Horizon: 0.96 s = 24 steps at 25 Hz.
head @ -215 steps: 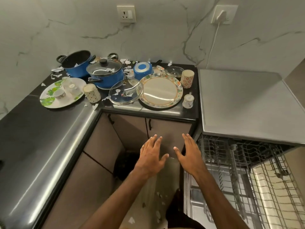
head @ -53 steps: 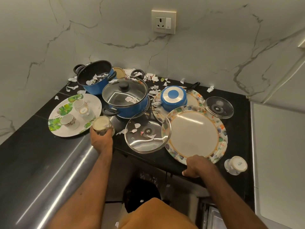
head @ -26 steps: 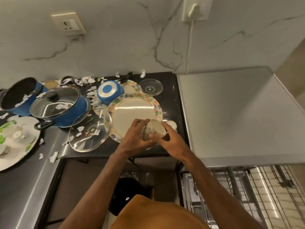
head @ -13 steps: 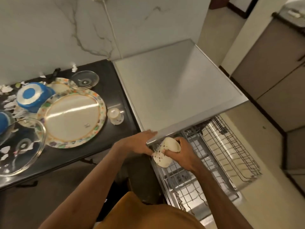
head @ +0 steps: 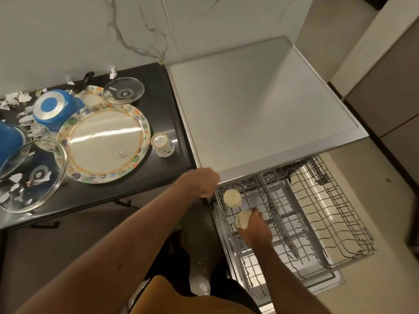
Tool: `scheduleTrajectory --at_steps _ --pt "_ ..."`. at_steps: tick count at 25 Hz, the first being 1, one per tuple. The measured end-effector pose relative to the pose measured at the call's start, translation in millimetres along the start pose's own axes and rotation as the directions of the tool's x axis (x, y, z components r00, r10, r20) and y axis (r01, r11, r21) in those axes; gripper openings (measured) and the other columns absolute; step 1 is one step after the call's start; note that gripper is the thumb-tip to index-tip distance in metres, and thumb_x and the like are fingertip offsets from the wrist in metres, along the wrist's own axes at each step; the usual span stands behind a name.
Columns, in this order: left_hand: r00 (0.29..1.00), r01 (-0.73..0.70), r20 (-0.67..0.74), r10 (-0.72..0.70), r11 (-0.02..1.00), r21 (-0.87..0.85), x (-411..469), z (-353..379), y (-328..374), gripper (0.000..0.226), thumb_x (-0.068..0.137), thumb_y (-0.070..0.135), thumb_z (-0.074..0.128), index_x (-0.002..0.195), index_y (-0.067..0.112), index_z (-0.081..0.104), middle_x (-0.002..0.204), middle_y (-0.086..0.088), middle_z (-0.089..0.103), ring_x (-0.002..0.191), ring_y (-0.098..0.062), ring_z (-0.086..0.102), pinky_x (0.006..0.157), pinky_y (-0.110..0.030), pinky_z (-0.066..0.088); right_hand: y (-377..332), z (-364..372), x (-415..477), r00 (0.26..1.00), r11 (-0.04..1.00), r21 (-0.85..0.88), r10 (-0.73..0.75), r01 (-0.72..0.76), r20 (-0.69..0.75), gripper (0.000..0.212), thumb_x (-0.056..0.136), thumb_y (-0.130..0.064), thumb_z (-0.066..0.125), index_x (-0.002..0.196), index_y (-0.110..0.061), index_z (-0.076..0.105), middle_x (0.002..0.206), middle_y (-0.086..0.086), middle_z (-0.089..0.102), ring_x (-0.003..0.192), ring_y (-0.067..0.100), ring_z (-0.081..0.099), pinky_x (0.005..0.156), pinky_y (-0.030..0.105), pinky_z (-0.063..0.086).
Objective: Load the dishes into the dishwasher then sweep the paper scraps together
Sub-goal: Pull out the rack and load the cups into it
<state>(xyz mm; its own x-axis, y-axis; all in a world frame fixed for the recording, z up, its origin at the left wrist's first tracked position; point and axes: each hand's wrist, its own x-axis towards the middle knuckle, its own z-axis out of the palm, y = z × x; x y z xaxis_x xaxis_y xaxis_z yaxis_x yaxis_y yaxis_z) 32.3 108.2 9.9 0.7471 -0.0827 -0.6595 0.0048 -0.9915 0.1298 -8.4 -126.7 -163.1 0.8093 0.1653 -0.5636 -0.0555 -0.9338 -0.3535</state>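
The dishwasher's wire rack [head: 317, 225] is pulled out under its steel top. A cream cup [head: 231, 198] sits upside down in the rack's near left corner. My right hand [head: 256, 231] is down in the rack just in front of it, gripping a second cream cup [head: 243, 219]. My left hand [head: 201, 183] is curled at the corner where the black counter meets the dishwasher top, with nothing visible in it. A large flower-rimmed plate [head: 102, 141] and a small white cup [head: 162, 145] stay on the counter.
On the black counter [head: 163, 105] lie two glass lids [head: 123, 90] [head: 29, 175], an upturned blue bowl [head: 54, 112], a blue pot [head: 9, 137] and torn paper scraps [head: 15, 99]. The steel dishwasher top [head: 260, 105] is to the right. Tan cabinets stand at far right.
Half a second ago both hands held the cups above the rack's corner. Now one cup sits in the rack, my right hand has lowered the other, and my left hand has pulled back.
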Motion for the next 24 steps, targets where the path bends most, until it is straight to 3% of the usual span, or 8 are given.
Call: scheduleTrajectory --at_steps 7,14,19,24 --pt "1.0 -0.001 -0.009 0.002 0.998 0.055 0.3 -0.9 8.1 0.039 0.095 0.009 0.064 0.133 0.006 0.058 0.126 -0.015 0.062 0.114 -0.032 0.063 0.102 -0.046 0.054 -5.0 28.4 32.0 1.0 0.999 -0.029 -0.014 0.014 -0.005 0.098 0.08 -0.044 0.086 0.151 -0.007 0.029 0.141 0.013 0.051 0.125 0.035 0.058 0.096 0.048 0.059" --pt "0.999 0.003 0.034 -0.006 0.995 0.101 2.2 -12.4 15.8 0.032 0.098 0.01 0.063 0.129 0.006 0.058 0.122 -0.013 0.062 0.11 -0.03 0.064 0.097 -0.039 0.055 -3.9 50.7 44.1 1.0 0.999 -0.033 0.004 -0.004 -0.013 0.096 0.081 -0.039 0.088 0.148 -0.004 0.029 0.14 0.017 0.052 0.124 0.038 0.06 0.096 0.051 0.059" --pt "0.999 0.017 0.043 -0.023 0.991 0.134 4.6 -16.9 25.8 0.025 0.098 0.011 0.064 0.122 0.004 0.062 0.107 -0.01 0.063 0.089 -0.023 0.057 0.095 -0.04 0.057 6.5 56.5 44.1 0.997 0.997 -0.024 -0.074 0.074 0.02 0.09 0.082 -0.027 0.088 0.15 -0.003 0.033 0.144 0.019 0.05 0.125 0.038 0.06 0.099 0.048 0.059" --pt "0.999 0.032 0.038 -0.038 0.99 0.14 4.6 -17.8 28.8 0.025 0.099 0.012 0.065 0.122 0.002 0.063 0.1 -0.01 0.062 0.09 -0.023 0.061 0.095 -0.039 0.056 3.0 55.8 46.1 0.993 0.997 0.021 -0.074 0.072 0.089 0.099 0.085 -0.014 0.084 0.16 -0.002 0.021 0.154 0.023 0.042 0.133 0.039 0.057 0.105 0.048 0.055"
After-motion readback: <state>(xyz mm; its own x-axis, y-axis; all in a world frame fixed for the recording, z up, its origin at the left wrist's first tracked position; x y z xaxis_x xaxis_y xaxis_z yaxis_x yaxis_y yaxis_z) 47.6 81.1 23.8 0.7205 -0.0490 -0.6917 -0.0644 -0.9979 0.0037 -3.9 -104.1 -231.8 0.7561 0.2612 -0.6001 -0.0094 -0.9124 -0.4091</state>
